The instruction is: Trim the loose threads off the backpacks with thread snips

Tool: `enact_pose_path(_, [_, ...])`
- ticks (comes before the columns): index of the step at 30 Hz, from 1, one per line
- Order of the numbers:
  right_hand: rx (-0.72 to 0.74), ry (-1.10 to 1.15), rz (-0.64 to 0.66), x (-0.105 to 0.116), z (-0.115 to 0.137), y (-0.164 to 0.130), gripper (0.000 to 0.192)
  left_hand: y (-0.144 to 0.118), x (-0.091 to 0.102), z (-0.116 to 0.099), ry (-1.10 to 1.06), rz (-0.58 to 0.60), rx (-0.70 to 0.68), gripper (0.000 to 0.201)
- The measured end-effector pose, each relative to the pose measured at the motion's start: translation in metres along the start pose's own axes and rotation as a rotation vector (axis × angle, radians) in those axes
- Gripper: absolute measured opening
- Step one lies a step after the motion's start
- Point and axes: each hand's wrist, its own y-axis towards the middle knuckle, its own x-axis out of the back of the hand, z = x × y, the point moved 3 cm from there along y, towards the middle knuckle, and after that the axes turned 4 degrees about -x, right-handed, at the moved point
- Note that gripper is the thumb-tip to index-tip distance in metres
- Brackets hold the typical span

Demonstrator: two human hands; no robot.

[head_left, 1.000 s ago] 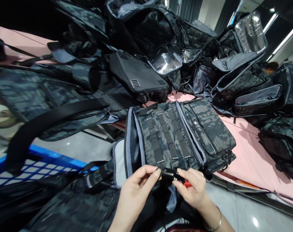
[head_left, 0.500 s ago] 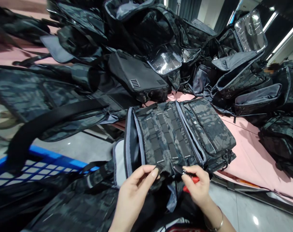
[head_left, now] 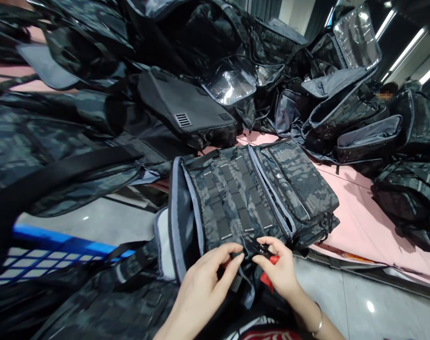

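Note:
A dark camouflage backpack (head_left: pixel 232 193) with webbing rows lies in front of me, its grey-edged zipped openings gaping. At its near edge, my left hand (head_left: pixel 210 278) is closed in a loose pinch beside dark fabric; whatever lies between thumb and finger is too dark to make out. Close by on the right, my right hand (head_left: pixel 280 271) is closed around a small red-handled tool (head_left: pixel 267 278), seemingly snips, its working end lost against the black material. Both hands' fingertips are a short gap apart. Below them hangs a grey fabric strip (head_left: pixel 248 295).
Many similar camouflage bags, some open, are heaped behind, including a black-based bag (head_left: pixel 186 106). They rest on a pink-covered table (head_left: pixel 360 212). A blue basket (head_left: pixel 69 243) stands at lower left, beside a wide black strap (head_left: pixel 41 177). Another person is partly visible far right.
The view has shifted slightly, so the bags appear further left. My right hand has come closer to my left, and the red-handled tool has turned steeper.

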Motion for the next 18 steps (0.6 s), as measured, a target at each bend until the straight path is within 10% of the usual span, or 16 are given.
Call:
enact_pose_path(8, [0.003,-0.061,-0.03,0.002,-0.003,0.0,0.017,-0.001,-0.004,0.004,0.538,-0.163,-0.342,0.023])
enact_pose_path(18, [-0.012,-0.005,-0.03,0.002,-0.012,0.001,0.014,-0.001,0.029,0.017,-0.433,-0.546,0.237,0.031])
